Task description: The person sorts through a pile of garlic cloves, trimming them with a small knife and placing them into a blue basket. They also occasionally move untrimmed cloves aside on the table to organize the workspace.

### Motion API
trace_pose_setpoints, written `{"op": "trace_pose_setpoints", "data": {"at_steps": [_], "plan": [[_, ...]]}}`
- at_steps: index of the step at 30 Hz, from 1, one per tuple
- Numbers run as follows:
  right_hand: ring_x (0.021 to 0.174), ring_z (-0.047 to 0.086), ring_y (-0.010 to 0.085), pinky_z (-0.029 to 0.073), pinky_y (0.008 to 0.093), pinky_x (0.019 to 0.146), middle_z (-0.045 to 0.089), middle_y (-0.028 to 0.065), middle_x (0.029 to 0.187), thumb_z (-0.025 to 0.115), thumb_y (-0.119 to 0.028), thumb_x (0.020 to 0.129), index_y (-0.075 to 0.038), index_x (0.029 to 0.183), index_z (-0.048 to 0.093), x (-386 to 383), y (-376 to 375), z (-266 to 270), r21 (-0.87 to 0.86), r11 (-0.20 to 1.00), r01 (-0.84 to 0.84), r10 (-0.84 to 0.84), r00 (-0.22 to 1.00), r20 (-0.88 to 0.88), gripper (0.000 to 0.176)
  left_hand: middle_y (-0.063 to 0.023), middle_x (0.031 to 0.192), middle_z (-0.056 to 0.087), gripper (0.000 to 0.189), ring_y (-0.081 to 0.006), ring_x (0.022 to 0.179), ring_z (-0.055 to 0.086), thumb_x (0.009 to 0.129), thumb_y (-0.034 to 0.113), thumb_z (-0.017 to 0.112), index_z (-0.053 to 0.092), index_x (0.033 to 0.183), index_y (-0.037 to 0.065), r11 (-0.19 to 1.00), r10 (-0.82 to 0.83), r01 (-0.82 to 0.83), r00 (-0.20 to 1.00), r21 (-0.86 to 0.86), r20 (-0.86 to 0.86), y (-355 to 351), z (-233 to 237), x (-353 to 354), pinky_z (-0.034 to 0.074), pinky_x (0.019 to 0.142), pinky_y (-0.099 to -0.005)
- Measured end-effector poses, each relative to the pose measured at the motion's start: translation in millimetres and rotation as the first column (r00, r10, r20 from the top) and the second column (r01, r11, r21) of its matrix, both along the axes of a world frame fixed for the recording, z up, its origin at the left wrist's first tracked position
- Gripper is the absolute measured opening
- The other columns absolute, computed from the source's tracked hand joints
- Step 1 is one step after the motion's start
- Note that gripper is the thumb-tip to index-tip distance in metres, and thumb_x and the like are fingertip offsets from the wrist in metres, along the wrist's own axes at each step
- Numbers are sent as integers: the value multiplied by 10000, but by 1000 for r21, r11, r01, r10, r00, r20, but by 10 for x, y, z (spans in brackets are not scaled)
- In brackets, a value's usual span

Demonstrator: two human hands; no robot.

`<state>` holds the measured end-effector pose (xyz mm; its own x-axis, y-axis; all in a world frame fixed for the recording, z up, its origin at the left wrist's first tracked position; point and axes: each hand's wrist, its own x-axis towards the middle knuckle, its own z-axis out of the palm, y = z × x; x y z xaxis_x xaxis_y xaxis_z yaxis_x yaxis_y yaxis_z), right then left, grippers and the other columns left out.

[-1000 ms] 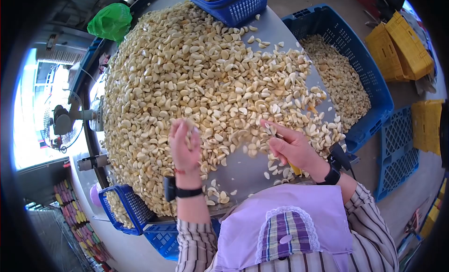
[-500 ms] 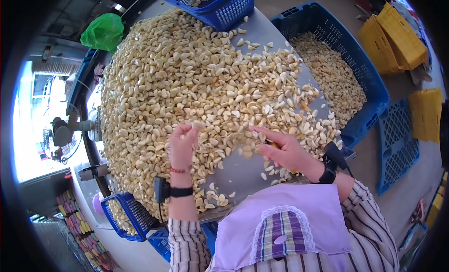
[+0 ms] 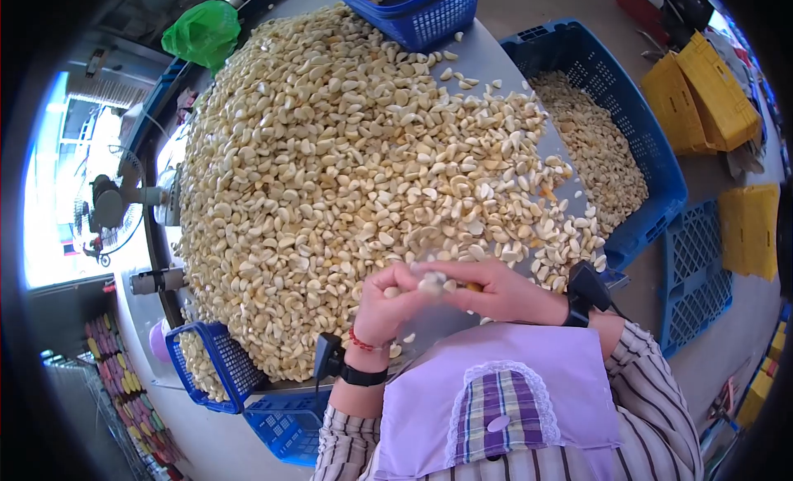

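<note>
My left hand [image 3: 387, 306] is closed with fingertips pinching a pale clove-like piece [image 3: 391, 292], at the near edge of a big heap of such pieces [image 3: 330, 159]. Facing it, almost touching, my right hand [image 3: 500, 292] is curled round a slim tool with a yellowish handle [image 3: 472, 286]; its far end is blurred. Between the two hands a few more pale pieces [image 3: 431, 283] are smeared by motion. The pieces are cream-white, curved and smooth, like peeled garlic cloves. Under my hands, part of the metal table [image 3: 429, 326] shows.
A large blue crate [image 3: 661, 163] with more pieces stands at the right of the table. One blue basket [image 3: 421, 26] sits at the back, another [image 3: 235, 361] at the left front. Yellow crates [image 3: 719, 92], a blue pallet [image 3: 698, 274], a green bag [image 3: 201, 35] and a fan [image 3: 111, 202] surround it.
My left hand has moved right and towards my body with its piece, meeting my right hand. My right hand has come slightly nearer my body. The view has shifted a little.
</note>
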<state>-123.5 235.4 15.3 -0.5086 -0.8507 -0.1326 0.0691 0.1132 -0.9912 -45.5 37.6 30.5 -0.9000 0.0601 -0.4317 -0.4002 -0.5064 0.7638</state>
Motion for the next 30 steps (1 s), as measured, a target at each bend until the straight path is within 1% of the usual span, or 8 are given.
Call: {"op": "trace_pose_setpoints", "data": {"at_steps": [7,11,16,18,20,23,26,30], "plan": [[506,443,7,399,165,468,530,-44,686,561,-200,926,-200,1387,436,-103,143,14,142,946,290,-323,838,440,477,-42,856,549,216,-86,627,537,854,194,523,507,1042,88,805,576,-578,708,134,-408,-1495,268,931,466,447,-187],[485,438,9,405,168,451,533,-29,674,562,-222,932,-181,1387,433,-131,127,14,117,938,326,-341,806,483,475,-70,986,600,261,-148,894,572,893,218,551,584,1043,7,-208,765,-861,152,-464,-625,-2933,601,1859,492,760,-284],[482,439,13,404,169,450,530,-25,667,563,-220,932,-168,1388,429,-104,29,-11,118,958,260,-285,843,455,479,-164,1151,606,476,-289,1043,559,844,311,648,589,1170,-30,-380,770,29,564,-924,-299,-3728,594,2396,416,923,-399],[477,439,14,403,169,448,530,-24,664,564,-217,931,-158,1390,425,-97,18,-29,136,958,254,-288,847,447,482,-190,1108,617,489,-300,1007,566,820,315,676,599,1182,-5,-755,643,577,744,-310,-182,-3078,716,1883,418,902,-403],[467,440,15,399,170,442,533,-24,658,564,-208,931,-134,1389,421,-95,18,-33,155,949,275,-316,827,465,486,-178,1055,629,422,-281,947,582,790,246,712,627,1127,7,-895,292,153,910,-418,-293,-2578,699,1373,444,854,-389],[462,441,14,397,171,440,536,-24,656,566,-203,929,-118,1387,421,-93,17,-14,177,936,304,-352,814,462,488,-94,979,647,287,-223,877,600,732,109,753,655,987,22,-286,355,-127,907,-950,-228,-1725,264,751,479,745,-330],[466,444,13,398,172,438,536,-26,657,566,-197,928,-123,1386,424,-81,33,-4,173,936,305,-351,821,450,485,-78,842,628,187,-225,780,607,738,196,750,662,849,74,-445,-214,-245,963,-861,-164,-1025,-207,175,490,662,-315],[465,450,12,399,173,435,536,-30,657,576,-204,921,-122,1383,429,-60,100,2,173,926,334,-377,822,426,492,-77,774,600,204,-221,739,607,741,233,745,651,827,74,-262,-178,-108,982,-959,-62,-940,-634,6,484,619,-315]]}}
